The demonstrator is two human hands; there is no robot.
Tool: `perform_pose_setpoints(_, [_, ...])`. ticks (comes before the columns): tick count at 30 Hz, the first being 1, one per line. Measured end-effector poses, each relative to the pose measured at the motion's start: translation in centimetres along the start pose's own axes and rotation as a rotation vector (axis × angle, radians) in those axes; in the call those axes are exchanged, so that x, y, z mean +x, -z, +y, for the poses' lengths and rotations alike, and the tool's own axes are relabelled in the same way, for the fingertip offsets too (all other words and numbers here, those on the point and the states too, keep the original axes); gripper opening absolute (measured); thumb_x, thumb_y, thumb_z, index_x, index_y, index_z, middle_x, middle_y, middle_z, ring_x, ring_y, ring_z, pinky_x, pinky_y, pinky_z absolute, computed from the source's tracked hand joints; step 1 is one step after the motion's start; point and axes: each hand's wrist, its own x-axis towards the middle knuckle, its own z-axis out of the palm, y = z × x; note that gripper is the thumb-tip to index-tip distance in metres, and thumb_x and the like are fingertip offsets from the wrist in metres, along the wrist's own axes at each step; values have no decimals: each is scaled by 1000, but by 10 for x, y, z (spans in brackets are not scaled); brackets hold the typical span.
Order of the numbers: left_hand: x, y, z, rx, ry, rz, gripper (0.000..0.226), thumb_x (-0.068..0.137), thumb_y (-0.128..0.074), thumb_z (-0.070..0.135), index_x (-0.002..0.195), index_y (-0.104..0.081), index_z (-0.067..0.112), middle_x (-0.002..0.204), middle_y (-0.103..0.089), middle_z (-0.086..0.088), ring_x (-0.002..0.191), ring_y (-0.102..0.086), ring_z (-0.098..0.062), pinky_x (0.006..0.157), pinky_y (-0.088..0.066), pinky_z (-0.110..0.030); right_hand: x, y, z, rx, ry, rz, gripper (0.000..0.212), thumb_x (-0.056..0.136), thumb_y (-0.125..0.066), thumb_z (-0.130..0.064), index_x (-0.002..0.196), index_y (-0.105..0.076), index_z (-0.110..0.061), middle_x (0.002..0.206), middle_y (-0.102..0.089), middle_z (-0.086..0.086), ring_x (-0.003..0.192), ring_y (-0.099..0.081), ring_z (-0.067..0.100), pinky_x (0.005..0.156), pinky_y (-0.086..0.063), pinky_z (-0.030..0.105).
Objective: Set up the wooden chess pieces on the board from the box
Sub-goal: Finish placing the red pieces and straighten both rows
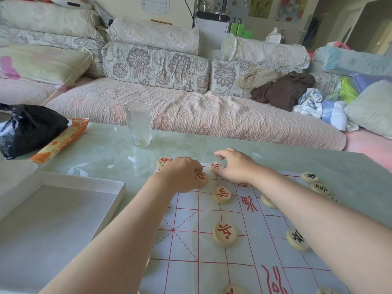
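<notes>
As my left grip [182, 174] pinches a red-lettered piece [203, 179] and right grip [235, 166] a red soldier [216, 166], I'd next seat both on board [186, 247] crossings.

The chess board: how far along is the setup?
Partly done. Several red pieces and black pieces already sit on the board, and the box looks empty. In hand: the left hand grips a red piece, the right hand pinches a second red piece. Left: many crossings are bare.

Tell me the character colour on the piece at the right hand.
Red, on pale wood: the piece at the right hand, best seen in the head view.
</notes>
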Motion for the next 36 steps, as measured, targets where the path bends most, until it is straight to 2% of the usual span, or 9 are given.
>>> perform_pose_setpoints(3, [1,0,0,-6,-11,-1,44,82,-61,45,123,-61,26,118,-60,1,110,-53,-22,94,-45,-37,-1,-4,0,-6,56,14,48,90,-64,-45,135,-56,-30,130,-55,-4,123,-52,19,99,-40,29])
perform_pose_setpoints(9, [3,-4,-3,-1,-27,4,48,82,-65,45,126,-58,28,120,-59,0,113,-52,-21,93,-46,-34,-5,-4,0,39,-16,24,59,82,-68,-53,135,-57,-28,129,-55,-3,121,-53,19,99,-41,29])
perform_pose_setpoints(15, [3,-3,-3,-11,-30,9,47,84,-62,46,127,-57,27,121,-59,1,113,-52,-21,92,-46,-33,-8,-5,-4,66,10,44,44,88,-66,-44,129,-62,-26,130,-59,-1,123,-53,20,100,-40,28])
perform_pose_setpoints(22, [-2,-1,2,10,-32,20,54,84,-61,45,134,-49,30,130,-49,0,122,-46,-22,97,-40,-35,-16,2,1,118,-30,86,65,84,-69,-52,141,-50,-28,129,-52,-7,120,-51,14,100,-40,31])
perform_pose_setpoints(25, [-9,3,14,3,-93,114,41,85,-60,39,125,-56,30,119,-52,2,114,-49,-20,92,-42,-35,-35,12,4,176,-2,122,39,88,-65,-29,127,-62,-28,116,-61,-9,107,-59,13,91,-45,28])
perform_pose_setpoints(27, [-15,7,23,-43,-116,96,32,83,-62,32,115,-60,30,107,-55,5,103,-55,-18,82,-46,-31,-52,13,4,212,13,25,39,85,-60,-16,119,-66,-34,113,-65,-14,91,-59,3,82,-45,21])
perform_pose_setpoints(29, [-22,8,31,-92,-105,26,26,80,-64,28,106,-63,30,98,-57,9,95,-58,-16,78,-46,-27,-66,9,3,187,35,-86,44,80,-62,-21,119,-64,-41,111,-63,-20,79,-56,-3,73,-45,18])
perform_pose_setpoints(33, [-33,5,40,-72,-84,-61,18,79,-63,26,95,-65,34,96,-62,13,95,-59,-13,84,-49,-26,-80,-5,2,139,86,-149,52,81,-62,-20,123,-58,-51,121,-59,-19,91,-53,6,80,-46,19])
perform_pose_setpoints(36, [-37,5,40,-98,-72,-67,19,80,-61,21,93,-68,34,102,-67,11,94,-61,-11,83,-49,-22,-87,-2,-3,122,122,-80,38,84,-66,-29,119,-64,-43,127,-58,-14,105,-55,10,90,-47,27])
